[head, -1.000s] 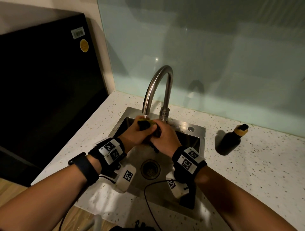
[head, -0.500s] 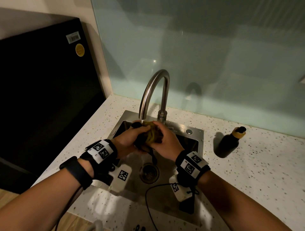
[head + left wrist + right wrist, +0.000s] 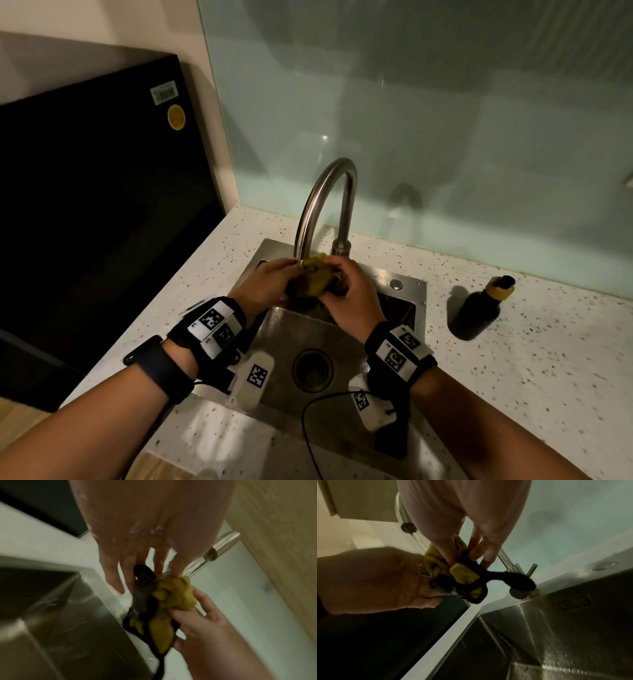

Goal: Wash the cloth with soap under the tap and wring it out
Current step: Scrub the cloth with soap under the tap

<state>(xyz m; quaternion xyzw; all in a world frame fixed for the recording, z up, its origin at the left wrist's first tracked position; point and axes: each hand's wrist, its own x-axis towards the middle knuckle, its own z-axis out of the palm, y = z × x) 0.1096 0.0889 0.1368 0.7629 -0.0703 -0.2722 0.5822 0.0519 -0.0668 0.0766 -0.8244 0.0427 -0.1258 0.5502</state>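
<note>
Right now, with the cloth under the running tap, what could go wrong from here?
1. The black strap of the cloth hangs free of the right hand; it could swing or slip toward the drain.
2. The left hand and right hand hold the cloth near the back rim of the sink, so water from the tap may splash onto the counter.
3. A cable loops over the sink below the wet hands and could get dripped on.

- The cloth is yellow with black edging.
- The bench is white, speckled dark.
- The sink and tap are silver steel.
- The bottle is black with a tan neck.
</note>
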